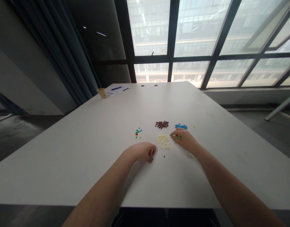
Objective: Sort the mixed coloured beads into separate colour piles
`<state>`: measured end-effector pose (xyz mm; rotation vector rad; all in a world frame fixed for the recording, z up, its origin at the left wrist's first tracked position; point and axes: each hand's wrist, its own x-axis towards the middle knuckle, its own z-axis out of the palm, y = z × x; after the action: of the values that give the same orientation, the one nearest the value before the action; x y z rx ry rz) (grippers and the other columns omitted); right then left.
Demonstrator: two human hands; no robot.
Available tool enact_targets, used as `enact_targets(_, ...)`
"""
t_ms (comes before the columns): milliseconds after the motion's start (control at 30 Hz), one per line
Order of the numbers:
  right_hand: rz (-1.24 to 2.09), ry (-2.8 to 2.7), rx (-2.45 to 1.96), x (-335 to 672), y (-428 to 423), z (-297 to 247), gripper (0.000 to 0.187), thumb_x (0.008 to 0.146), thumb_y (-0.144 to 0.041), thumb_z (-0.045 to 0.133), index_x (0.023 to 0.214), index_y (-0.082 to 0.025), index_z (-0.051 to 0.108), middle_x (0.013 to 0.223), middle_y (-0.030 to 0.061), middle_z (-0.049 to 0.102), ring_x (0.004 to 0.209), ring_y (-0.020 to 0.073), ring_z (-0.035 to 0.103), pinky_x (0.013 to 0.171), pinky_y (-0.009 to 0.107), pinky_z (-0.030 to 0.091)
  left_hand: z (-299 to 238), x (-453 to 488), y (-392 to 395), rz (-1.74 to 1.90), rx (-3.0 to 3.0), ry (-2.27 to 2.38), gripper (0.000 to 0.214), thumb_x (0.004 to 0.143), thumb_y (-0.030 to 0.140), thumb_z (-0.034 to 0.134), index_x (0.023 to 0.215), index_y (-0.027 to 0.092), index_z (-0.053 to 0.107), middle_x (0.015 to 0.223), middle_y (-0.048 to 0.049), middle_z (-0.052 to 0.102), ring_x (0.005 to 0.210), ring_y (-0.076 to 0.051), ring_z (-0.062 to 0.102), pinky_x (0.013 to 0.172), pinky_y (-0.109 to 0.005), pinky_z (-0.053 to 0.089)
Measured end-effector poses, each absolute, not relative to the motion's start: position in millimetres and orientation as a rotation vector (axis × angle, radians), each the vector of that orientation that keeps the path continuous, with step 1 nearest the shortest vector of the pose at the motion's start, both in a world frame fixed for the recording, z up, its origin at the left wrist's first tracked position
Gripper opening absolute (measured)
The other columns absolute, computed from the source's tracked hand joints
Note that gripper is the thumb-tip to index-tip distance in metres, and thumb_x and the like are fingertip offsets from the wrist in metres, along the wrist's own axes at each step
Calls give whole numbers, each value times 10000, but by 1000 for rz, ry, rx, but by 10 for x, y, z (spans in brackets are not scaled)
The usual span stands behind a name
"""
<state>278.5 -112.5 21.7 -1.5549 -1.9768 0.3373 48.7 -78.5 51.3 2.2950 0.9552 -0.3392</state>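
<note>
A white table (88,151) stands before tall black-framed windows (189,28) bright with daylight; a dark curtain (64,47) hangs at left by a grey wall (14,72), over dark floor (14,132)

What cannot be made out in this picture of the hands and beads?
Head view, left hand: curled fingers hide whether it holds anything; only a blue speck shows.
Head view, green beads: right hand covers most.
Head view, papers: writing too small.

You are stretching both bare forearms forward, your left grip (143,152) curling into a loose fist, knuckles up, your right grip (185,140) lying palm-down, fingers bending downward.
</note>
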Motion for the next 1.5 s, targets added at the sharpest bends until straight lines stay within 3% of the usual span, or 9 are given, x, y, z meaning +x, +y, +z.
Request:
enact_targets(300,347,-1989,-1569,2771,-1148,249,182,789,-243,502,801,-186,674,753,47,579,706,140,519,686,268,394,432,512,-754,-315,2305,777,117,608,124,624,716,170,623,644,33,566,573,-84,478,528,-184,360)
enact_targets(567,328,-1983,-1551,2764,-1142,260,181,784,-235,503,803,-192,677,732,42,585,724,148,520,690,267,391,536,615,-788,152,1972,521,126,761,232,539,830,145,598,791,-34,618,713,-104,541,662,-213,426)
enact_targets(733,328,-1974,-1555,2734,-1165,300,177,783,-227,506,788,-186,679,724,42,577,709,143,516,685,265,389,504,721,-860,449,1751,488,194,747,299,589,843,135,548,854,-73,624,740,-118,580,686,-238,450)
enact_targets(933,321,-1967,-1542,2724,-1175,307,167,779,-231,514,786,-193,677,718,34,567,695,139,515,679,268,389,509,739,-925,767,2147,656,180,761,242,569,931,193,532,834,-27,668,803,-132,601,769,-267,439)
enact_targets(1200,262,-2016,-1357,2701,-1195,341,154,792,-255,531,850,-203,664,720,27,559,697,133,511,672,268,391,500,720,-906,825,2205,755,203,767,223,563,947,223,469,839,3,684,787,-130,616,767,-269,445)
enact_targets(1500,141,-2069,-1091,2613,-1218,364,154,791,-308,568,880,-244,676,702,18,556,713,136,501,667,271,389,405,774,-827,812,1720,747,290,713,251,625,898,206,406,765,-13,671,711,-136,619,693,-268,458)
